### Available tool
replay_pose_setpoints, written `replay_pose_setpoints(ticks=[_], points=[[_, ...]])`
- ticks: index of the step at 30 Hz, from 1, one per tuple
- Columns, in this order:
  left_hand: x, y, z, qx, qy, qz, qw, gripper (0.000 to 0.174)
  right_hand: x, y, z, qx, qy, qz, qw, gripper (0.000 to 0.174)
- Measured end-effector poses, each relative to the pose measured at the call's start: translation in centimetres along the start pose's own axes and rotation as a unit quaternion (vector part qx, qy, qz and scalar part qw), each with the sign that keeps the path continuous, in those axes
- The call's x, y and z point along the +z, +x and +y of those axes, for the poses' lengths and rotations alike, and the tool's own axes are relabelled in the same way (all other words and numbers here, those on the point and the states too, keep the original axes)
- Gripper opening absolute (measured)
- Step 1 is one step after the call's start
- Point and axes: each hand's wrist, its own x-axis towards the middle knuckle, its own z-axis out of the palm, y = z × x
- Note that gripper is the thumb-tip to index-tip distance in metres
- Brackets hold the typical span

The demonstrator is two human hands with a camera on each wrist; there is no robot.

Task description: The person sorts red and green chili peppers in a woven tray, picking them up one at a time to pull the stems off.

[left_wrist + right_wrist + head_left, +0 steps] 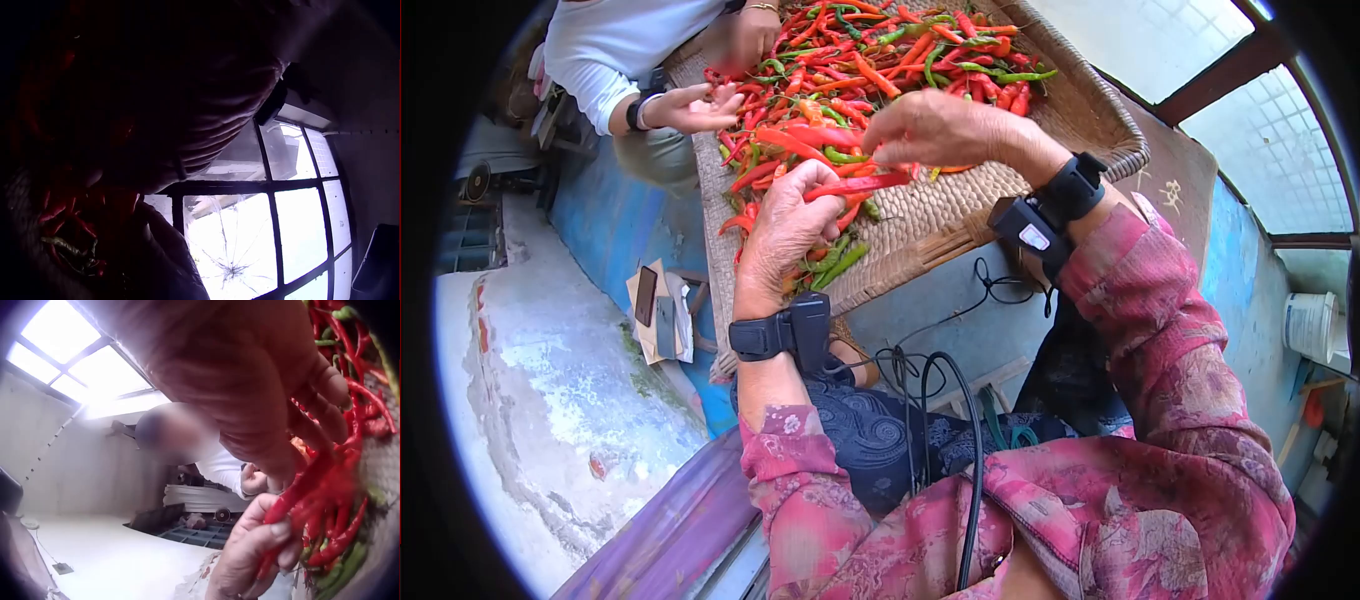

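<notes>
My left hand [790,225] pinches a long red chili pepper [860,185] between thumb and fingers, its free end pointing right. Above that pepper is my right hand [960,130], palm down, fingers loosely bent and reaching over the heap. In the right wrist view, the right fingers hang close by the held pepper [294,490], with the left thumb pressed along it. Red and green chili peppers [830,85] cover much of a woven tray [955,205]. Several green ones [840,264] lie near its front edge. The left wrist view is mostly dark.
Across the tray, another person in white holds a hand [695,108] over the peppers; their other hand [752,35] is blurred. Black cables [920,370] hang below the tray's front edge. A phone [645,295] lies on a small stand at left, and a white bucket [1310,325] stands at right.
</notes>
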Motion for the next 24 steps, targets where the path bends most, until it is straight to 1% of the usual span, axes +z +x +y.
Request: replay_pose_setpoints(ticks=[1,2,3,5,6,7,8,9,11,12,13,15,16,17,19,20,21,22,23,24], points=[[-0.2,-0.1,0.0,-0.01,-0.044,0.005,0.999,0.006,0.3,-0.2,-0.9,-0.033,0.06,-0.08,0.994,0.028],[-0.3,-0.1,0.0,-0.002,-0.084,0.002,0.996,0.006,0.7,-0.4,-1.4,-0.035,0.091,-0.1,0.99,0.033],[-0.5,0.1,-0.2,-0.003,-0.085,0.003,0.996,0.006,1.1,-0.4,-1.7,-0.039,0.087,-0.098,0.991,0.032],[-0.6,0.6,-1.0,0.028,-0.135,0.008,0.99,0.01,1.2,-0.2,-2.0,-0.028,0.052,-0.103,0.993,0.035],[-0.8,0.6,-1.0,0.029,-0.126,0.012,0.992,0.009,1.5,-0.2,-1.7,-0.028,0.053,-0.104,0.993,0.035],[-0.8,0.6,-1.1,0.028,-0.125,0.013,0.992,0.009,1.7,0.0,-1.2,-0.044,0.067,-0.066,0.995,0.036],[-0.8,0.7,-1.1,0.04,-0.142,0.048,0.988,0.009,1.9,0.1,-0.8,-0.06,0.08,-0.028,0.995,0.038],[-0.8,0.8,-1.1,0.053,-0.158,0.082,0.983,0.01,1.5,0.2,-1.0,-0.061,0.08,-0.028,0.995,0.038],[-1.2,1.0,-1.6,0.043,-0.157,0.098,0.982,0.011,0.3,0.2,-1.2,-0.004,0.031,0.004,0.999,0.038],[-1.2,0.9,-1.6,0.046,-0.152,0.099,0.982,0.012,-0.3,0.1,-1.3,0.001,-0.009,0.013,1.0,0.037],[-1.3,0.8,-1.5,0.049,-0.147,0.1,0.983,0.013,-0.4,0.1,-0.8,0.002,-0.009,0.013,1.0,0.037],[-1.0,0.7,-1.2,0.055,-0.128,0.088,0.986,0.014,-0.6,0.2,0.8,0.078,-0.154,0.09,0.981,0.036],[-0.9,0.6,-1.0,0.061,-0.11,0.076,0.989,0.015,-1.4,0.0,1.3,0.071,-0.169,0.119,0.976,0.033],[-0.8,0.6,-0.9,0.061,-0.11,0.076,0.989,0.015,-2.4,-0.3,1.8,0.069,-0.225,0.146,0.961,0.031],[-0.7,0.4,-0.5,0.066,-0.114,0.053,0.99,0.016,-3.5,-0.6,2.4,0.173,-0.213,0.221,0.936,0.029],[-0.7,0.3,-0.3,0.065,-0.113,0.052,0.99,0.016,-3.8,-1.1,2.7,0.129,-0.245,0.283,0.918,0.022],[-0.6,0.2,-0.1,0.066,-0.108,0.045,0.991,0.016,-4.1,-1.5,2.6,0.085,-0.276,0.343,0.894,0.022],[-0.6,0.1,0.1,0.068,-0.102,0.037,0.992,0.017,-4.2,-1.7,2.4,0.07,-0.28,0.355,0.889,0.017],[-0.5,0.1,0.2,0.068,-0.101,0.036,0.992,0.017,-3.9,-1.7,2.3,0.071,-0.281,0.356,0.889,0.017],[-0.5,0.0,0.2,0.075,-0.099,0.019,0.992,0.017,-3.3,-1.6,2.3,0.067,-0.222,0.296,0.927,0.023]])
